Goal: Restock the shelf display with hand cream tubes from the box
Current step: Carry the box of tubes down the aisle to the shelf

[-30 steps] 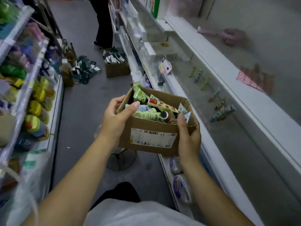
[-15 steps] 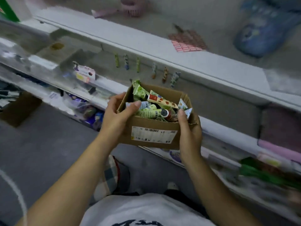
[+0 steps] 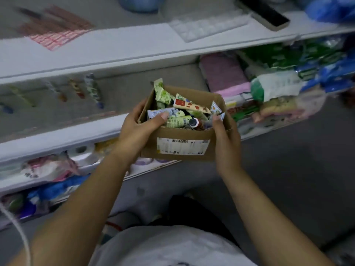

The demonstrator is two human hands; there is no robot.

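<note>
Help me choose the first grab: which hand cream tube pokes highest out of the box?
The green-patterned tube at the cardboard box's far left corner: it stands nearly upright, crimped end above the rim, while the others lie lower inside.

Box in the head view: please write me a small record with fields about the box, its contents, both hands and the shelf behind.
box: cardboard, top open, held in the air in front of the shelf, label toward the person
tubes: many, piled loose inside the box
left hand: grips the left wall, thumb over the rim onto the tubes
right hand: grips the right wall, thumb at the rim
shelf: white
row: a few tubes lying on the shelf, blurred
</note>
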